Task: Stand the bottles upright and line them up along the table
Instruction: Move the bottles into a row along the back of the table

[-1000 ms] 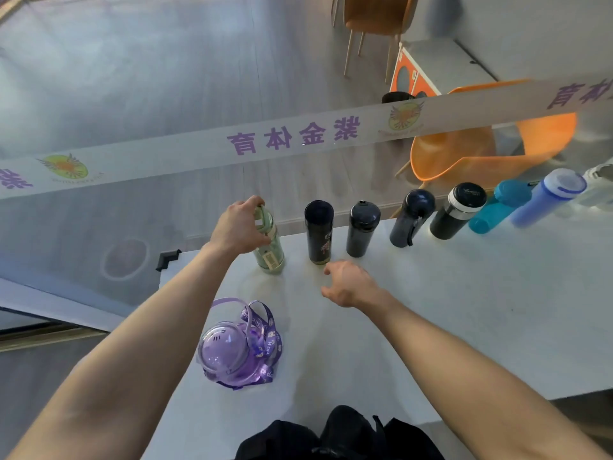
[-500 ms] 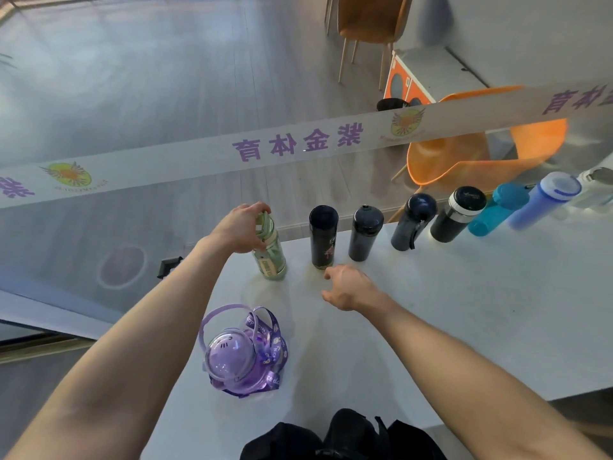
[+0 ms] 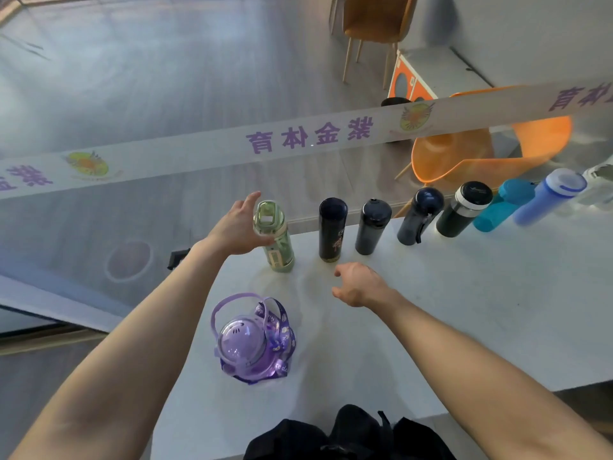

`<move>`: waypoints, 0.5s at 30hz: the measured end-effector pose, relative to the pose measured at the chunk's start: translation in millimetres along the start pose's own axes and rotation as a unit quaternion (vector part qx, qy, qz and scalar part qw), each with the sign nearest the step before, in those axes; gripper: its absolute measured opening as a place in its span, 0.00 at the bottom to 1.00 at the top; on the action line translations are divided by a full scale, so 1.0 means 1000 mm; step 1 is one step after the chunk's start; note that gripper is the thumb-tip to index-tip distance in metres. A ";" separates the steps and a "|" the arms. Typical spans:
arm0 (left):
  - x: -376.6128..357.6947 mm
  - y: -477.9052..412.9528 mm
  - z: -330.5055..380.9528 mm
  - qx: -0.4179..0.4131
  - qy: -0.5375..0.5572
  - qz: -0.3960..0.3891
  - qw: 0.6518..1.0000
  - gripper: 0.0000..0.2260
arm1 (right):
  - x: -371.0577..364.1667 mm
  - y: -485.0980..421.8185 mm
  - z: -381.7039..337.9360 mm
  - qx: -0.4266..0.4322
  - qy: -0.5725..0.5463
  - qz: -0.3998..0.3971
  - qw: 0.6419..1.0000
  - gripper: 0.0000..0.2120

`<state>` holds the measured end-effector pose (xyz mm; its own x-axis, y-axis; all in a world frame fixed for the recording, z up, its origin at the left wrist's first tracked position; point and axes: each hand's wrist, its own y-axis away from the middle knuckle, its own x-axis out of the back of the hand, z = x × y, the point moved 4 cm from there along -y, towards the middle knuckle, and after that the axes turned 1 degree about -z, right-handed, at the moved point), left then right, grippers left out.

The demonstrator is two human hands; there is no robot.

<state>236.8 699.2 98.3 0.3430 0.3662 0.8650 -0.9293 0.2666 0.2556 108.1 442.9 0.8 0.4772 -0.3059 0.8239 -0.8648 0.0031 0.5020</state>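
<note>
A row of upright bottles runs along the far edge of the white table (image 3: 431,320). The green bottle (image 3: 275,237) stands at its left end. My left hand (image 3: 237,229) is beside the green bottle's top with fingers spread, just off it or barely touching. To the right stand a black bottle (image 3: 331,229), a dark grey bottle (image 3: 371,227), a navy bottle (image 3: 419,215), a black bottle with white collar (image 3: 462,209), a teal bottle (image 3: 504,205) and a blue bottle (image 3: 547,195). A round purple bottle (image 3: 252,343) with a strap stands nearer me. My right hand (image 3: 356,283) hovers loosely over the table, holding nothing.
A glass wall with a white lettered band (image 3: 298,141) runs right behind the bottles. Beyond it are an orange chair (image 3: 481,151) and a wooden chair (image 3: 374,18). A black bag (image 3: 348,436) lies at the table's near edge.
My left hand has opened and let go of the green bottle's top, which now stands on its own. My right hand has stayed near the same spot.
</note>
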 end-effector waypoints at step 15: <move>-0.113 0.201 -0.056 0.066 -0.085 0.012 0.994 0.51 | -0.061 0.038 -0.016 0.073 0.045 -0.055 0.995 0.26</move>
<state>19.0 761.2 27.8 0.3026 0.2130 0.9290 -0.9507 0.1362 0.2785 49.0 477.4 -26.6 0.5764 -0.2096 0.7898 -0.8170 -0.1654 0.5524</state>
